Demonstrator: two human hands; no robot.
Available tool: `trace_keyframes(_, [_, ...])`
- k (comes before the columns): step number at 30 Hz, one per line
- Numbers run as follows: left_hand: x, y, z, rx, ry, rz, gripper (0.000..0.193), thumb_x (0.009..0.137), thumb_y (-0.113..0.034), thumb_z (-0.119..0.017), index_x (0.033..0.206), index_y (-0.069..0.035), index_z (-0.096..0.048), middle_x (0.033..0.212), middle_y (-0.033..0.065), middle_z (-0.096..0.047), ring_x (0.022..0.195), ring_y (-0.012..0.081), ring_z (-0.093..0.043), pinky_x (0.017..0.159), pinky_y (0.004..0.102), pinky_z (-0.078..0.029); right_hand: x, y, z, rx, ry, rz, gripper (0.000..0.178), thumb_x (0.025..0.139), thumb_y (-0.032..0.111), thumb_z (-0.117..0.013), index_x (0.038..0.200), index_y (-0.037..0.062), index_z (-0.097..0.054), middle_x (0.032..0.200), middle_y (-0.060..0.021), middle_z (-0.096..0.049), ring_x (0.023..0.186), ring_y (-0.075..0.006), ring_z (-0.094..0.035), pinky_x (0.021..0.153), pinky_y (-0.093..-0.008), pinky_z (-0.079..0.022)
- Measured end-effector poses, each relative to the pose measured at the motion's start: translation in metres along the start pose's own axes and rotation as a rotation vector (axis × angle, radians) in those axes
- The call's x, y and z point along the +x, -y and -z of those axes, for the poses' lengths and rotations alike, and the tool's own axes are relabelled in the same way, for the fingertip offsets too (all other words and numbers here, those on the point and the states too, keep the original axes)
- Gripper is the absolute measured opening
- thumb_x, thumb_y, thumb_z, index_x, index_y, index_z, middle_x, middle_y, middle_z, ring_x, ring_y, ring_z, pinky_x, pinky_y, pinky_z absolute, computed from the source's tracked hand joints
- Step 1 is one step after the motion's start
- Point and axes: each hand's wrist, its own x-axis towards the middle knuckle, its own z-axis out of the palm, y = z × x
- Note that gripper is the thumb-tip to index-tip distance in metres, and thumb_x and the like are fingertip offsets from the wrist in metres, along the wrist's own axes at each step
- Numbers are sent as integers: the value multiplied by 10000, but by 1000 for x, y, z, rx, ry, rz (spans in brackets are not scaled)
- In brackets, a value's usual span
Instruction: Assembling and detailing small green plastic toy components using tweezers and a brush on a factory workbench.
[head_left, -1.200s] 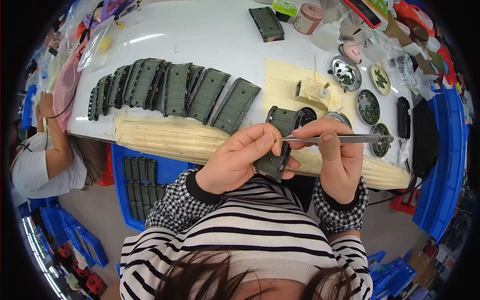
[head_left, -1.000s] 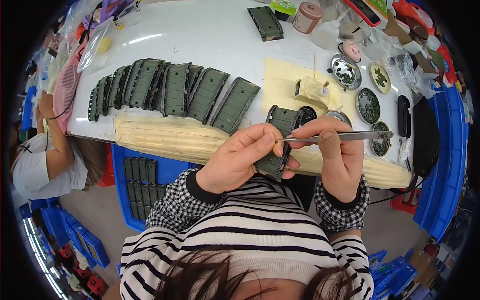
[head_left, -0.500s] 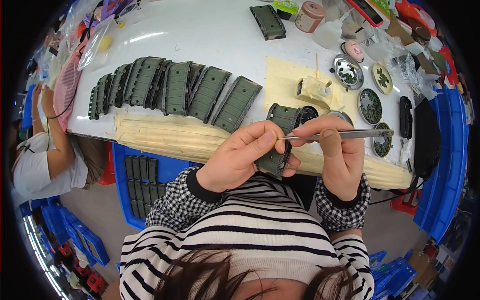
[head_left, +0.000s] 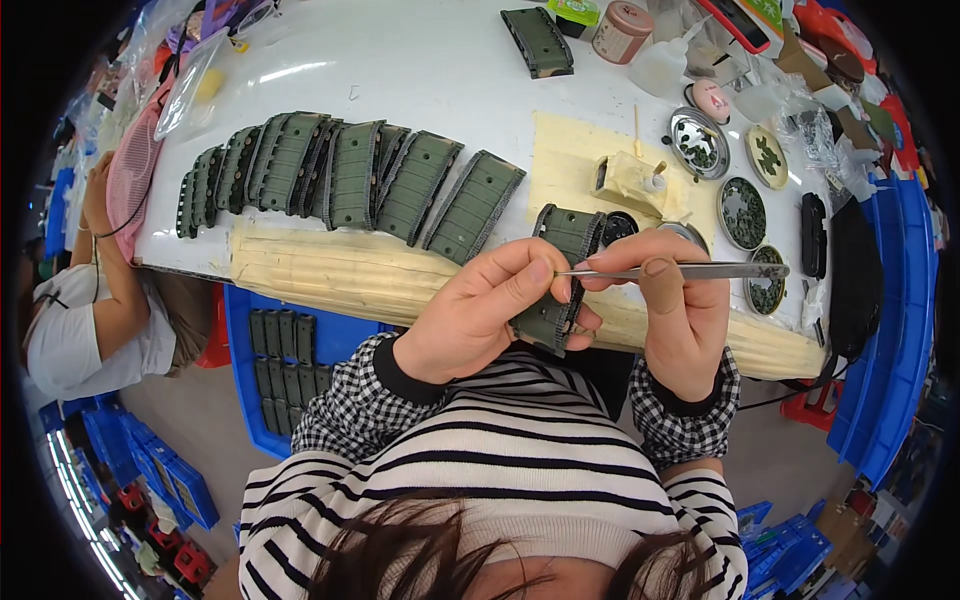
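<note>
Head camera, looking down: both hands are nearly closed, the left hand (head_left: 475, 312) with thumb and forefinger pinched at the tip of the steel tweezers (head_left: 722, 270) and its other fingers curled behind a curved green piece (head_left: 568, 235), the right hand (head_left: 692, 322) gripping the tweezers between thumb and fingers. Whether anything tiny sits in that pinch, I can't tell. The piece is held above the cream padding (head_left: 330, 262) on the near edge of the tabletop (head_left: 420, 70). To my mind, good work here wants the piece braced firmly by those rear fingers, the tweezers squeezed lightly, and the wrists steady so the fine tip doesn't slip or scratch. Farther out, a row of similar green pieces (head_left: 475, 205) runs leftward along the near edge, and the round dish (head_left: 742, 213) of small dark-green bits stands toward the right edge. As for writing, the pink canister (head_left: 622, 32) and green-lidded box (head_left: 575, 12) near the far edge carry print, too small for me to make out; I see no lettering on the held piece.
</note>
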Motion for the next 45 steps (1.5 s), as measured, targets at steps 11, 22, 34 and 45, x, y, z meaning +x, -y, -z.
trace_keyframes(11, [2, -9, -13, 141, -163, -67, 476, 1061, -346, -263, 1474, -120, -197, 1327, 193, -479, 1102, 295, -605, 925, 460, -527, -9, -13, 9, 5, -266, 108, 357, 1035, 230, -449, 990, -70, -638, 934, -131, -662, 840, -188, -663, 799, -307, -519])
trace_keyframes(22, [3, -9, -7, 44, -182, -134, 537, 1060, -250, -267, 1536, -167, -34, 1504, 182, -291, 1227, 373, -520, 1031, 520, -455, -19, -34, 30, -397, -378, 96, 233, 1010, 127, -489, 1008, -37, -653, 871, -106, -650, 845, -164, -619, 773, -271, -485])
trace_keyframes(34, [1, -7, -8, 28, -201, -142, 539, 1056, -243, -300, 1528, -226, -41, 1399, 252, -395, 1257, 370, -495, 1062, 482, -427, -9, -49, 28, -677, -356, 175, 111, 917, 67, -612, 958, 14, -700, 815, -51, -674, 810, -188, -522, 709, -289, -449])
trace_keyframes(45, [-2, -9, -10, 30, -227, -145, 546, 1050, -219, -327, 1522, -243, -53, 1386, 239, -410, 1303, 395, -450, 1029, 463, -464, -9, -50, 27, -748, -349, 181, 97, 895, 81, -642, 943, 28, -708, 810, -42, -675, 806, -203, -522, 715, -306, -443])
